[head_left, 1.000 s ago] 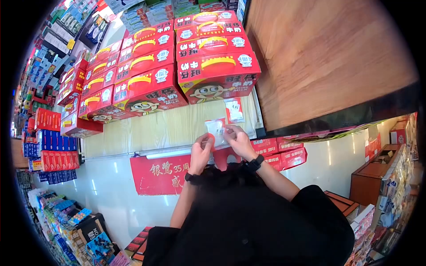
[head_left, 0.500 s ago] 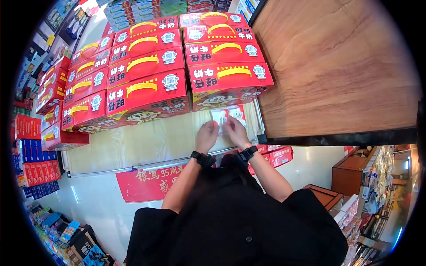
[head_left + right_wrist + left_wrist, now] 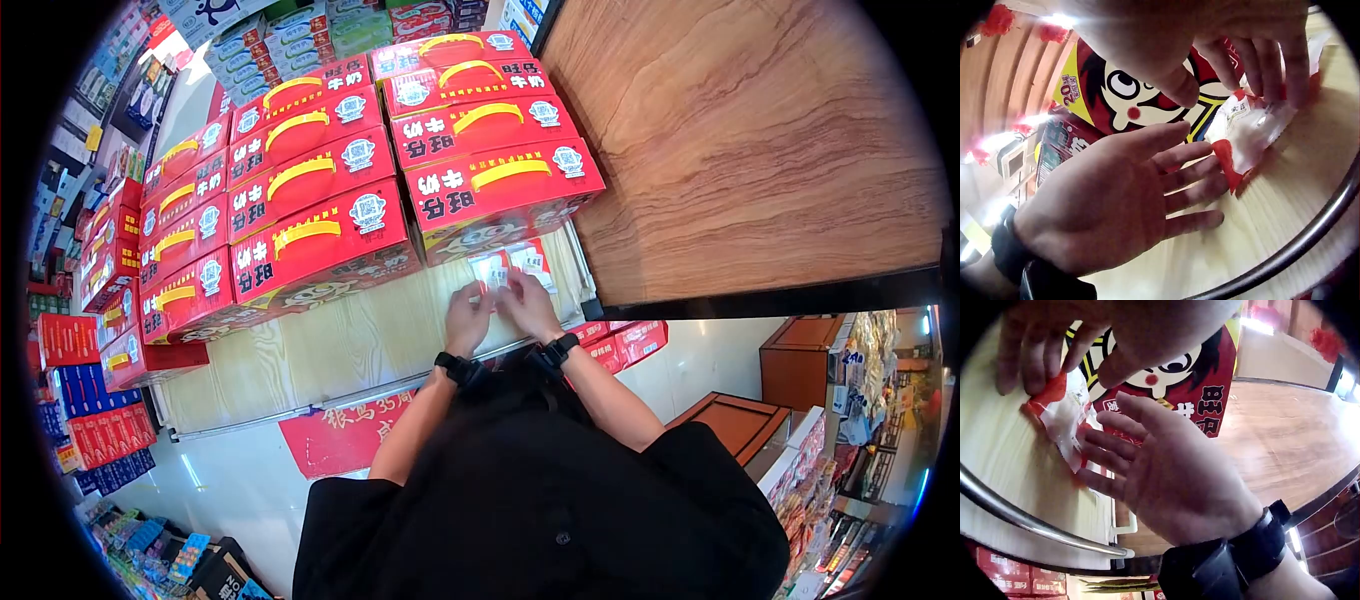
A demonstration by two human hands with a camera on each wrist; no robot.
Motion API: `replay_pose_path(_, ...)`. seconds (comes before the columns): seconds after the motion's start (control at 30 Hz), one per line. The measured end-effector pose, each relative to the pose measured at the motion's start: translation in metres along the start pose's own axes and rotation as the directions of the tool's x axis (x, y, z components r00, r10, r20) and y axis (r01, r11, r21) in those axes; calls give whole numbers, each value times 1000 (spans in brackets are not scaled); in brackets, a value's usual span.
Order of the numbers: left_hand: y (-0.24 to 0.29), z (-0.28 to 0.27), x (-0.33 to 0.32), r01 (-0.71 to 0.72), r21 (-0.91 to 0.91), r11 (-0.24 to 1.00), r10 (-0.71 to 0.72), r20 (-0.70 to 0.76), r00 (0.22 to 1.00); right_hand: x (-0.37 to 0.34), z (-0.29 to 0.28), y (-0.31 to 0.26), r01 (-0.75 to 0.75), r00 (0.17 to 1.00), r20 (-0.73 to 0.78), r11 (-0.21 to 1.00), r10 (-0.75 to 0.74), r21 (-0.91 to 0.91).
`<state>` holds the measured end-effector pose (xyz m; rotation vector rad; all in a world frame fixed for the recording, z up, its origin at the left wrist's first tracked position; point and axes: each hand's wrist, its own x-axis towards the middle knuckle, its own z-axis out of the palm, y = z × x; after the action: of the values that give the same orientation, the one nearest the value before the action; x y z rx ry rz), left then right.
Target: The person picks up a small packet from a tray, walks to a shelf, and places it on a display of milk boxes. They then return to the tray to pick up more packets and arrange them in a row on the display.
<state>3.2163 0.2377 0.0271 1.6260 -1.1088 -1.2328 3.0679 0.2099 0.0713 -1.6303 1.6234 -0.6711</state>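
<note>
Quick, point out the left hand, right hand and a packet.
Left hand (image 3: 466, 320): head view, back of hand.
Right hand (image 3: 527, 306): head view, back of hand.
Packet (image 3: 1249, 136): right wrist view, whitish middle.

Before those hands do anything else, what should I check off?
1. Left hand at the packet: ok.
2. Right hand at the same packet: ok.
3. Packet down on the wooden counter: ok, it appears to rest there.
4. Left hand curled round the packet: not ok, it looks open and fairly straight.
5. Second packet nearby: ok, by the red milk box.
6. Packet sealed: cannot tell.
</note>
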Motion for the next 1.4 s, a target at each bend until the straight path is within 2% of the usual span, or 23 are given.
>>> replay_pose_path(0.07, -3, 2, 1, -17, 13, 1000, 17, -34, 999, -4, -9, -7, 27, 1000, -6, 1000, -27, 3)
replay_pose_path(0.17, 36, -12, -9, -35, -84, 996, 35, -8, 999, -5, -19, -4, 101, 995, 4, 994, -101, 35)
replay_pose_path(0.23, 16, -11, -9, -148, -7, 989, 146, -115, 983, -5, -22, 9, 124, 991, 49, 990, -127, 60)
replay_pose_path(0.3, 16, -11, -22, -122, -58, 991, 107, -211, 972, -13, -35, -1, -11, 990, 140, 962, -28, 271)
replay_pose_path(0.37, 18, -17, -34, -97, -55, 994, 85, -189, 978, -16, -46, -8, 4, 977, 207, 970, -55, 242)
replay_pose_path(0.43, 36, -26, -51, -19, -113, 993, -4, -201, 980, -17, -47, -12, 22, 962, 261, 974, -82, 227)
replay_pose_path(0.5, 54, -33, -72, -7, -171, 985, -38, -259, 965, -19, -49, -34, 25, 909, 392, 956, -144, 294)
replay_pose_path(0.57, 51, -31, -93, -54, -165, 985, -14, -387, 922, -16, -35, -21, 111, 855, 472, 964, -217, 243)
replay_pose_path(0.67, 68, -22, -143, -32, -244, 969, -109, -542, 833, -23, -37, -52, 65, 712, 663, 961, -234, 269)
replay_pose_path(0.7, 63, -18, -160, 22, -218, 976, -145, -564, 813, -27, -33, -57, 54, 665, 707, 961, -238, 272)
replay_pose_path(0.77, 55, -9, -198, 140, -182, 973, -223, -611, 760, -31, -10, -47, 79, 598, 727, 928, -337, 365)
replay_pose_path(0.8, 60, -2, -219, 68, -233, 970, -213, -683, 699, -34, 2, -43, 84, 563, 731, 907, -385, 412)
replay_pose_path(0.9, 44, 19, -275, 12, -361, 932, -308, -774, 553, -57, 27, -53, 212, 446, 793, 910, -415, 356)
replay_pose_path(0.93, 48, 21, -294, 64, -461, 885, -427, -750, 505, -68, 30, -62, 358, 357, 762, 833, -540, 422)
replay_pose_path(1.03, 34, 41, -349, -28, -359, 933, -341, -907, 246, -118, 44, -85, 532, 110, 723, 655, -682, 537)
replay_pose_path(1.07, 37, 44, -360, -97, -365, 926, -339, -916, 217, -134, 48, -87, 460, 59, 740, 676, -670, 576)
replay_pose_path(1.17, 38, 54, -396, -132, -425, 895, -402, -899, 171, -175, 48, -96, 467, -40, 790, 687, -612, 556)
replay_pose_path(1.2, 37, 57, -409, -173, -430, 886, -409, -901, 145, -188, 50, -95, 516, -82, 784, 647, -615, 561)
replay_pose_path(1.27, 35, 66, -434, -258, -436, 862, -426, -900, 95, -222, 50, -100, 512, -174, 773, 615, -610, 600)
replay_pose_path(1.37, 31, 83, -486, -410, -535, 738, -564, -823, 58, -279, 53, -92, 509, -288, 785, 606, -549, 611)
replay_pose_path(1.4, 26, 91, -505, -363, -473, 803, -512, -859, -13, -302, 51, -92, 516, -329, 785, 596, -526, 615)
